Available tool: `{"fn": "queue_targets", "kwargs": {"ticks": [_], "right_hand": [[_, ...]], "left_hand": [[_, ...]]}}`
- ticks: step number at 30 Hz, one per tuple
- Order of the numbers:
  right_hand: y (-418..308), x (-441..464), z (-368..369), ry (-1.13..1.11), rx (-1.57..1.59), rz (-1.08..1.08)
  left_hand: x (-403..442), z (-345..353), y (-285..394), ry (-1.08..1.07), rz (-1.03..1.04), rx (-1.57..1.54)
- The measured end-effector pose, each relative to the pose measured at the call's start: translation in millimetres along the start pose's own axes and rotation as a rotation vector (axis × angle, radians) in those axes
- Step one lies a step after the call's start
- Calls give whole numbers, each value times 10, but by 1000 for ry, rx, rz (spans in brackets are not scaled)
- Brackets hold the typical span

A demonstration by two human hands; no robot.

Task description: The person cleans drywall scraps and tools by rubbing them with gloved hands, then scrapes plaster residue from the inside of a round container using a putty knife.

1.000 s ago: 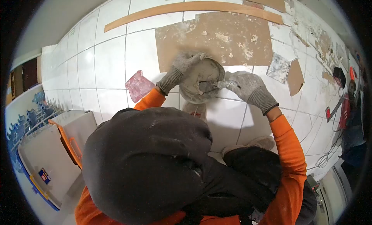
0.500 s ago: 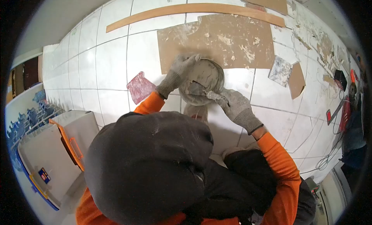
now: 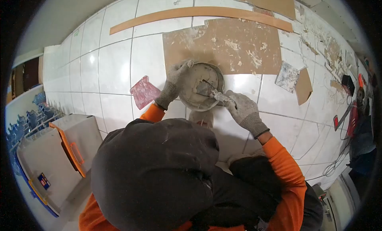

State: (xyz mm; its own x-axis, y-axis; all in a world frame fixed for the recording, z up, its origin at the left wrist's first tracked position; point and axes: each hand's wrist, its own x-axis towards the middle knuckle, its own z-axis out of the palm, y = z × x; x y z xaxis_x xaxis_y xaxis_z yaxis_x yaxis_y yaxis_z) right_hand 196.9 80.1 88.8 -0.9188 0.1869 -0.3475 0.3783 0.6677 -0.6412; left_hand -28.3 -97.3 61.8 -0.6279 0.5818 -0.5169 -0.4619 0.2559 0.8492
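Observation:
Grey paste lies inside a round bucket [image 3: 184, 99] standing on the tiled floor. My left hand [image 3: 178, 74], in a grey knitted glove, grips the bucket's rim on its left side. In my right hand [image 3: 240, 107], gloved the same way, is the handle of a trowel [image 3: 205, 88]. The trowel's dark blade rests in or on the paste, and its tip points to the left. Behind the bucket lies a stained brown cardboard sheet [image 3: 223, 44] with pale scraps on it. A reddish, dusty piece [image 3: 144, 91] is left of my left hand.
A long wooden strip [image 3: 191, 13] lies beyond the cardboard. Two small pieces, one whitish [image 3: 287, 76] and one brown [image 3: 303, 86], are to the right. Farther right are tools and cables [image 3: 333, 167]. White storage boxes [image 3: 47, 159] stand at the left.
Bucket and left hand have shifted slightly left. My right hand has moved left and down with the trowel, whose blade has turned and shifted within the bucket.

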Motion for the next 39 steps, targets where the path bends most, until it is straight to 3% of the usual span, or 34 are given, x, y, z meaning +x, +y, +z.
{"fn": "queue_targets", "kwargs": {"ticks": [3,6,9,16,18,21,23,25,28,31,39], "right_hand": [[156,-41,-128,-131,-43,53],[213,-65,-33,61,-64,-9],[-11,8,-117,-57,-72,18],[266,71,-176,-37,-150,-11],[95,89,-188,-69,-153,5],[144,83,-95,-19,-139,-27],[541,66,143,153,-196,-146],[269,95,-319,-155,-82,101],[115,218,-332,-210,-40,-151],[87,258,50,70,-149,-166],[18,216,-535,-188,-38,69]], "left_hand": [[-66,-29,-3,7,-32,2],[-94,112,134,13,-17,53],[-89,149,104,18,-45,10],[-60,121,52,33,67,103],[-86,148,101,16,-25,50],[-83,150,215,7,-11,80],[-144,98,186,6,-3,109],[-105,56,156,-17,2,110],[-79,236,106,13,-25,56],[-4,224,151,-42,-4,163],[-86,135,71,-23,-3,65]]}}
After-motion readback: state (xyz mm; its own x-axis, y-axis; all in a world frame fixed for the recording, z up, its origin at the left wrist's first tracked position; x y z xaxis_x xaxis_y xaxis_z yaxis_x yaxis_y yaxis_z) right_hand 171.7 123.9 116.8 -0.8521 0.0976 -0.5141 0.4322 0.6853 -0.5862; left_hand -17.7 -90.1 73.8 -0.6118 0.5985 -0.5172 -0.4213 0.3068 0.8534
